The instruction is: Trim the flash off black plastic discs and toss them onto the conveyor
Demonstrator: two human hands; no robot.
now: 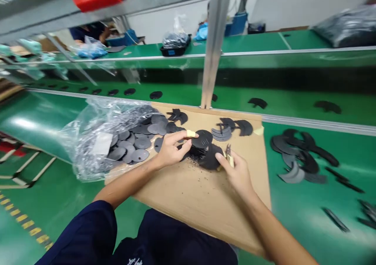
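Note:
My left hand [172,149], with a yellow cot on the forefinger, pinches a round black plastic disc [202,138] by its left edge above a cardboard sheet [194,194]. Right beside it, my right hand [237,171] is closed round a small cutter [228,152] with yellowish handles, its tip at a second black disc [210,159] lying under the first. Fine black shavings lie scattered on the cardboard below the discs.
A clear plastic bag [96,139] spilling several grey discs lies at the left. Trimmed black pieces [232,128] sit at the cardboard's far edge, more scraps [302,159] on the green bench at right. A metal post [213,45] rises behind; discs ride the green conveyor [126,91].

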